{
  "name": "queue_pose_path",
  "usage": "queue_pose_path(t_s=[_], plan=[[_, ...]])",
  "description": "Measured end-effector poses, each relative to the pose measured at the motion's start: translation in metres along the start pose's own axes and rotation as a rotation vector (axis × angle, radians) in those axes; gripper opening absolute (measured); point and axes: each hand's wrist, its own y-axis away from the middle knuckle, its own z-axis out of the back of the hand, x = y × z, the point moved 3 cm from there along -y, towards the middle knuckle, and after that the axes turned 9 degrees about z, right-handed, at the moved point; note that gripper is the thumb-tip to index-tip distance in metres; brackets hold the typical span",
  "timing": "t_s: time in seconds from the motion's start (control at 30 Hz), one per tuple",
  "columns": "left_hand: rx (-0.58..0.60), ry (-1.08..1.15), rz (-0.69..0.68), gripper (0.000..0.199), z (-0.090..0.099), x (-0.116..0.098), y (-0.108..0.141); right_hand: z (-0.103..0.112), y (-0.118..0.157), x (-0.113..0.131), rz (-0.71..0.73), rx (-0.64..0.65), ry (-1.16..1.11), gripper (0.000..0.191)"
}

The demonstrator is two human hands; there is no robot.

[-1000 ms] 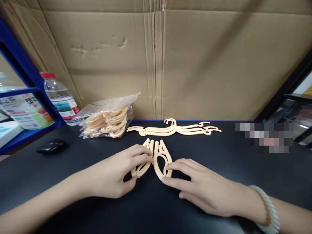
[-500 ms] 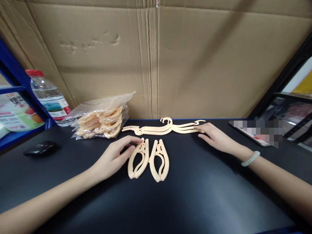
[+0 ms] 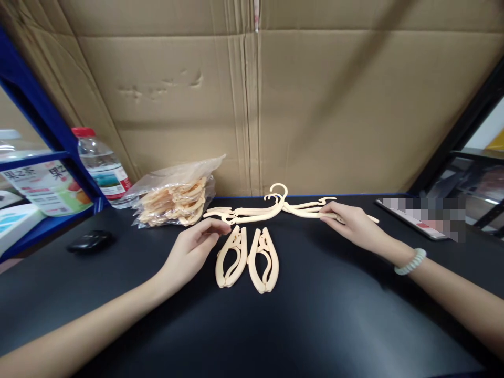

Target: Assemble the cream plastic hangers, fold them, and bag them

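Several cream plastic clothes hangers lie unfolded in an overlapping stack at the back of the black table. My right hand [image 3: 348,223] pinches the right arm of the top hanger [image 3: 258,217], whose hook sits raised over the others and whose right end sticks out past my fingers. My left hand [image 3: 197,247] is by the stack's left end, its fingers loosely bent and the thumb apart, with nothing seen between them. In front of the stack two folded hangers lie side by side, a left one [image 3: 219,262] and a right one [image 3: 274,265].
A clear bag [image 3: 177,202] of folded hangers stands at the back left, beside a red-capped water bottle [image 3: 104,173]. A black mouse [image 3: 90,241] lies at left, a phone [image 3: 417,220] at right. Cardboard [image 3: 334,105] closes off the back.
My right hand has closed on the top hanger's arm and shifted it, so its hook stands higher and its right end shows. My left hand has moved slightly towards the stack. The view has shifted.
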Motion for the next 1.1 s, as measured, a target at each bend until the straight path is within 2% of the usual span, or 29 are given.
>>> queue_pose_path(t_s=[0.23, 0.4, 0.53, 0.73, 0.87, 0.97, 1.1], plan=[[-0.090, 0.067, 0.027, 0.018, 0.006, -0.011, 0.009, 0.029, 0.000, 0.013, -0.084, -0.164, 0.057, 0.019], [-0.059, 0.147, 0.044, 0.026, 0.005, -0.018, 0.017, 0.037, 0.003, 0.022, -0.092, -0.291, 0.068, 0.019], [-0.112, 0.292, 0.134, 0.054, -0.001, -0.019, 0.023, 0.030, 0.005, 0.026, -0.084, -0.238, 0.023, 0.017], [0.035, 0.329, 0.147, 0.074, -0.012, -0.021, 0.030, 0.015, 0.005, 0.042, -0.017, -0.118, 0.005, 0.014], [0.114, 0.222, 0.092, 0.055, -0.013, -0.023, 0.031, 0.006, 0.006, 0.050, -0.003, -0.072, -0.005, 0.015], [0.064, 0.155, 0.079, 0.040, -0.011, -0.026, 0.031, 0.002, 0.008, 0.048, 0.014, -0.064, -0.003, 0.014], [0.001, 0.169, 0.122, 0.036, -0.006, -0.023, 0.027, 0.005, 0.007, 0.045, 0.156, -0.078, 0.076, 0.022]])
